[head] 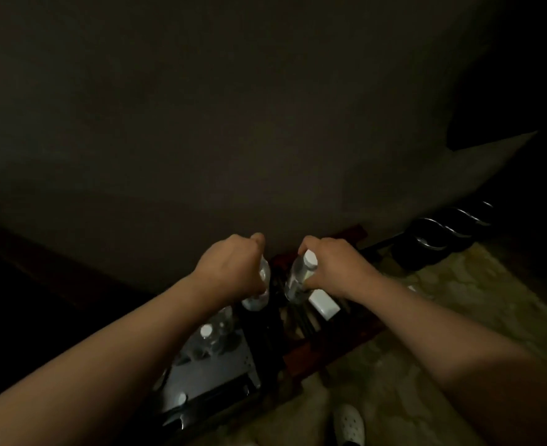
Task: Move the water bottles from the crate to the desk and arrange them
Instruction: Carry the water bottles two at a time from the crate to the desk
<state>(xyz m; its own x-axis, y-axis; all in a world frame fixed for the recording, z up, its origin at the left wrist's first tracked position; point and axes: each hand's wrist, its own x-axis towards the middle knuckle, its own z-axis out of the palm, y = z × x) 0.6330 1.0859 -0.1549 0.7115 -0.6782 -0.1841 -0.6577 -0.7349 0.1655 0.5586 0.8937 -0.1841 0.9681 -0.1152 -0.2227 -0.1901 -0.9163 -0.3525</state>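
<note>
footwear first: a white perforated shoe (349, 424) sits nearest the camera, on the pale patterned floor (426, 333) to the near right of the crate.

crate (214, 368): a dark, open container low in the view, used here as the landmark. two clear bottles remain inside it, one with a white cap (205, 330) at its far end and one (181, 399) at its near end. lighting is poor, so whether more lie in it cannot be told.

just right of the crate stands a dark slatted rack with a reddish wooden frame (310, 346). a small white block (324, 304) rests on its slats; what it is cannot be told.

above the far end of the crate, the left hand (230, 268) is clenched round the upper part of a bottle (259, 292), which hangs below the fist. beside it, over the rack, the right hand (333, 268) grasps a second bottle (299, 278) by its neck, white cap showing. both bottles are clear of the crate, close together but apart.

beyond the crate rises a plain dark wall (233, 107). far right of the crate, black ribbed objects (442, 233) rest on the floor.

step in hand, as judged: carrying a pair of bottles out of the crate. no desk is in view, so the next move calls for turning toward it with both grips kept firm, then setting the bottles down upright in a row.
</note>
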